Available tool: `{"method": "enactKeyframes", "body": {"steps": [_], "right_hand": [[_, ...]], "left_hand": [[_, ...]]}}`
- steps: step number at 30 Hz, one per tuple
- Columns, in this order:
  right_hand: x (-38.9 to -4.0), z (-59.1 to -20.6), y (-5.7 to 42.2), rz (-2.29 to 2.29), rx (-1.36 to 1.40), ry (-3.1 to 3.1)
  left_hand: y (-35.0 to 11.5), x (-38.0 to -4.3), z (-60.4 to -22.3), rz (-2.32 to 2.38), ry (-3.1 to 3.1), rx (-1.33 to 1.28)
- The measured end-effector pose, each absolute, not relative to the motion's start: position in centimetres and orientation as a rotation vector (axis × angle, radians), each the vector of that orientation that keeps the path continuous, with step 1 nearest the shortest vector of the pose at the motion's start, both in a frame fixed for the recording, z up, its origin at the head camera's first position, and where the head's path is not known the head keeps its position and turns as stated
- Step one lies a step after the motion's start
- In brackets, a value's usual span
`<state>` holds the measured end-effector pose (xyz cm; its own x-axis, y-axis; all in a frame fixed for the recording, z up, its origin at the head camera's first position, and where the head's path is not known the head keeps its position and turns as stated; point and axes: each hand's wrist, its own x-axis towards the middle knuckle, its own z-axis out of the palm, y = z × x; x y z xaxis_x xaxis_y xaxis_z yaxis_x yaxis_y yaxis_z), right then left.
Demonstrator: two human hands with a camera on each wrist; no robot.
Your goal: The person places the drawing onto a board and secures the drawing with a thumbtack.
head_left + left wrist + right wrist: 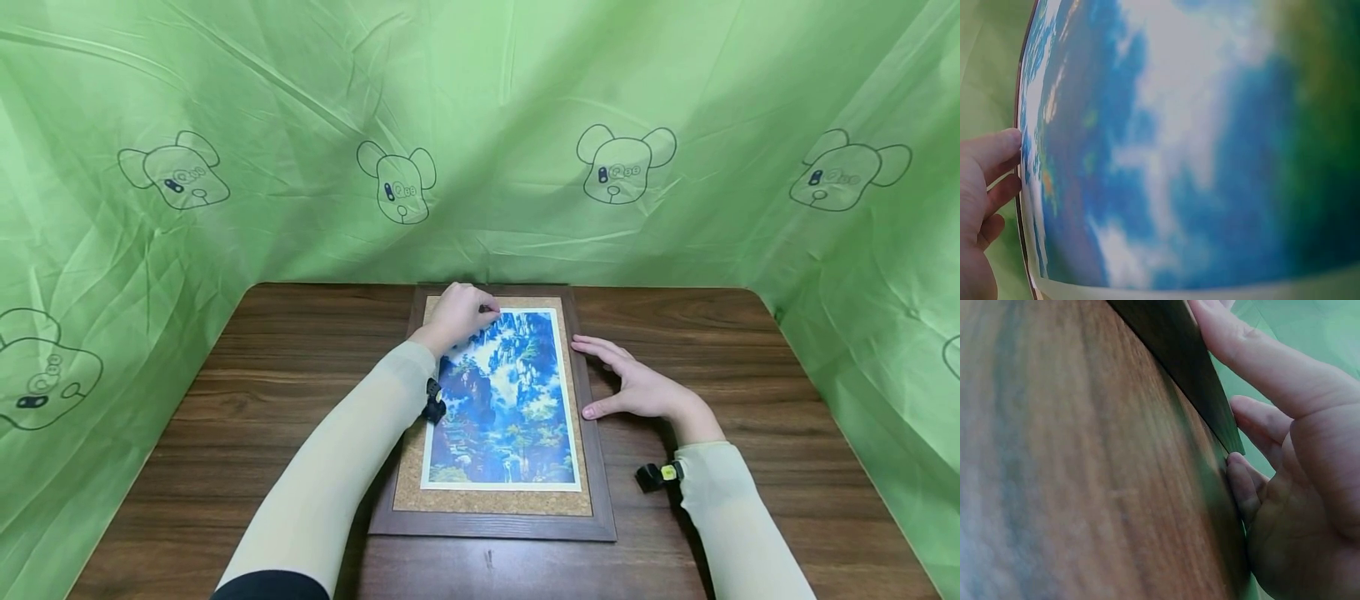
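A blue landscape print [504,400] with a white border lies on a cork board [495,502] in a dark wooden frame [491,525]. My left hand [459,313] reaches across to the print's upper edge, its fingers curled and thumb and forefinger close together there. Whether they pinch something small I cannot tell. From the left wrist, the print [1166,156] fills most of the view, with my fingertips [1009,140] at its far edge. Along the frame's right side, my right hand [645,387] rests with thumb and fingers spread, fingertips touching the frame's outer edge [1191,369].
The frame lies on a dark wood-grain table [300,367], reaching its back edge. Green cloth [480,150] printed with bear-head outlines hangs behind and at both sides. Each wrist wears a small black camera, seen beside the left sleeve [360,442] and right sleeve [735,508].
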<state>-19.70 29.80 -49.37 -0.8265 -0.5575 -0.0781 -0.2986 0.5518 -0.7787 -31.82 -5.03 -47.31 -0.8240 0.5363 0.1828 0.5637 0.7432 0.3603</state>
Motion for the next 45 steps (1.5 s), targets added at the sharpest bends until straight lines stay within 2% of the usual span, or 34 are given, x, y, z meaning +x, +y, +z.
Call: {"method": "enactKeyframes", "body": {"steps": [20,31,45], "right_hand": [[-19.6,-49.5,30.0,-1.169,-0.709,2.466],[-19.6,-49.4,29.8,-1.168,-0.712,2.466],[-19.6,-49.4,29.9,-1.147,-0.707,2.476]], "left_hand": [[-5.1,-31.6,-47.0,-0.665,-2.943,-0.83],[-5.4,-31.7,-46.9,-0.566,-2.929,-0.908],[-6.2,-31.7,-46.9,-0.725,-2.97,-1.081]]}}
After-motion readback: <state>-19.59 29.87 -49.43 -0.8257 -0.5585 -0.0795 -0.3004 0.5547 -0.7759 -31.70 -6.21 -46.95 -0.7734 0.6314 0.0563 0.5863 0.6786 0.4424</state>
